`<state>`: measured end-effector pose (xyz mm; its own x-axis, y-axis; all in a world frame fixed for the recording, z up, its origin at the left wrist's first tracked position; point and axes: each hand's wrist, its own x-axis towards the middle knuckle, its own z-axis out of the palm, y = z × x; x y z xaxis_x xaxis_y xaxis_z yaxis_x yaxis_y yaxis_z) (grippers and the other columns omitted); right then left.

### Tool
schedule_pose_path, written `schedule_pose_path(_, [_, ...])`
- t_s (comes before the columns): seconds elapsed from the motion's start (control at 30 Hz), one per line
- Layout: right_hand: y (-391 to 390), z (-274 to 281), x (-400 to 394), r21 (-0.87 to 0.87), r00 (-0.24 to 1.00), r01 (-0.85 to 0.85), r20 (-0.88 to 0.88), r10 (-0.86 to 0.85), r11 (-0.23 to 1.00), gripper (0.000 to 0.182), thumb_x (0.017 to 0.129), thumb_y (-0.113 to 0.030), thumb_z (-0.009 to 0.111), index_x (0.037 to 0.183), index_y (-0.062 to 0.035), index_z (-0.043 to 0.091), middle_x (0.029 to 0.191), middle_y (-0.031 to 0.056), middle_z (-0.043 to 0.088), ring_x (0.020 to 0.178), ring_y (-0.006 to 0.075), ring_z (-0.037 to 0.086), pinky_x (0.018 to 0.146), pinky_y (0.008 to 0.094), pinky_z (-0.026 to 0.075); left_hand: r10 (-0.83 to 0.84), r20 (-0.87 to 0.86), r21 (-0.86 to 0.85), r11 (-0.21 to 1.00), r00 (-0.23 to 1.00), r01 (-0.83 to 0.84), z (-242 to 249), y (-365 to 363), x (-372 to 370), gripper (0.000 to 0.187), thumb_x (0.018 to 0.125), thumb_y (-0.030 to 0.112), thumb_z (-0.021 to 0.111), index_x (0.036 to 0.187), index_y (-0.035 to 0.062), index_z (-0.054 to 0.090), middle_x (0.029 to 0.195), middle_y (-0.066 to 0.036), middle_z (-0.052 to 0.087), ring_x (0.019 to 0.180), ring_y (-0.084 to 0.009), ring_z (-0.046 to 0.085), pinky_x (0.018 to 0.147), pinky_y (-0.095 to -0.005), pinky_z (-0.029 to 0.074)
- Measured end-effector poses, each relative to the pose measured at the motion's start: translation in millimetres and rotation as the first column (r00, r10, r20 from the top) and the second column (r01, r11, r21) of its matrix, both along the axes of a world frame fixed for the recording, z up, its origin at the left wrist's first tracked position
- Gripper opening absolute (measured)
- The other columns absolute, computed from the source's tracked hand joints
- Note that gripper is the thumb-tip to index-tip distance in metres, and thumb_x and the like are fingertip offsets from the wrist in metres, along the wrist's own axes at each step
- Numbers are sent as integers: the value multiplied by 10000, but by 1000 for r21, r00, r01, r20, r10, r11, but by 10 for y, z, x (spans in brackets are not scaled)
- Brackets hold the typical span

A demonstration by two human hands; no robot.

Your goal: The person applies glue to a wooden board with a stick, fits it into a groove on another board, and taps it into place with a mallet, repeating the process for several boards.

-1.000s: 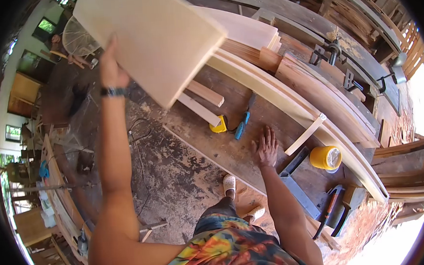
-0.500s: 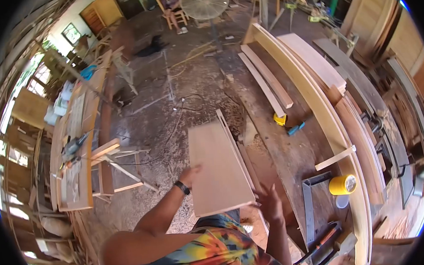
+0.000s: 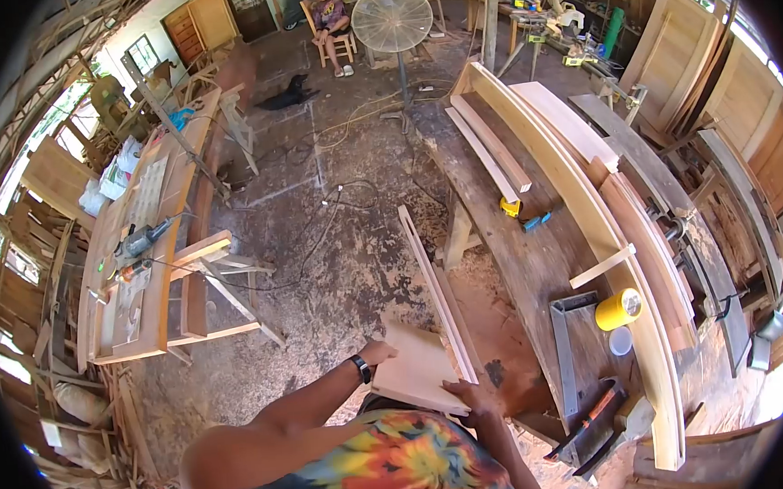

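Observation:
A pale wooden board [image 3: 414, 366] is in front of my waist, tilted so that its broad face looks foreshortened. My left hand [image 3: 378, 353], below a dark wristwatch [image 3: 360, 368], is closed on the board's left edge. At the near right corner, my right hand [image 3: 474, 398] grips the same board, with its fingers partly hidden. Just beyond my right hand, a long narrow slotted timber [image 3: 432, 282] runs away from me and passes beside the board.
At right, a workbench [image 3: 509, 255] bears long planks [image 3: 585, 179], a yellow tape measure [image 3: 510, 208], a yellow cup [image 3: 617, 310] and a handsaw [image 3: 591, 425]. At left, a power tool [image 3: 140, 242] lies on another bench. Cables [image 3: 344, 194] cross the floor. Farther off, a person [image 3: 331, 24] sits near a dog [image 3: 288, 93].
The board has tipped and come lower, so less of its face shows. My right hand has gone from spread fingers to a grip on its corner. The view has tilted up slightly.

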<state>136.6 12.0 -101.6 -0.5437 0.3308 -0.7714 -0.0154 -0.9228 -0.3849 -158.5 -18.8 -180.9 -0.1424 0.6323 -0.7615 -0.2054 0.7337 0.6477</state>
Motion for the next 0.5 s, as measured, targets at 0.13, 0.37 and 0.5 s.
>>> schedule_pose_path(0.13, [-103, -43, 59, -15, 993, 42, 110, -41, 999, 241, 945, -273, 639, 959, -33, 647, 766, 58, 666, 536, 156, 587, 451, 279, 449, -288, -216, 80, 947, 933, 311, -511, -41, -1, 218, 862, 124, 700, 919, -86, 679, 848, -142, 704, 771, -227, 708, 671, -354, 568])
schedule_pose_path(0.37, [-120, -276, 279, -115, 991, 123, 74, -115, 986, 253, 937, -240, 669, 1027, -6, 632, 851, 99, 682, 606, 199, 639, 484, 327, 513, 61, 427, -171, 985, 902, 14, 864, -4, 560, 298, 938, 188, 613, 1123, -40, 563, 965, -175, 692, 754, -262, 715, 672, -357, 611])
schedule_pose_path(0.5, [-103, -533, 426, -112, 991, 128, 41, -124, 985, 249, 964, -291, 625, 1013, -47, 610, 756, 49, 639, 521, 157, 580, 363, 255, 376, -71, 525, -128, 979, 848, 161, 1349, 142, 671, 340, 993, 207, 555, 1203, -58, 527, 1078, -186, 659, 853, -247, 707, 687, -311, 614])
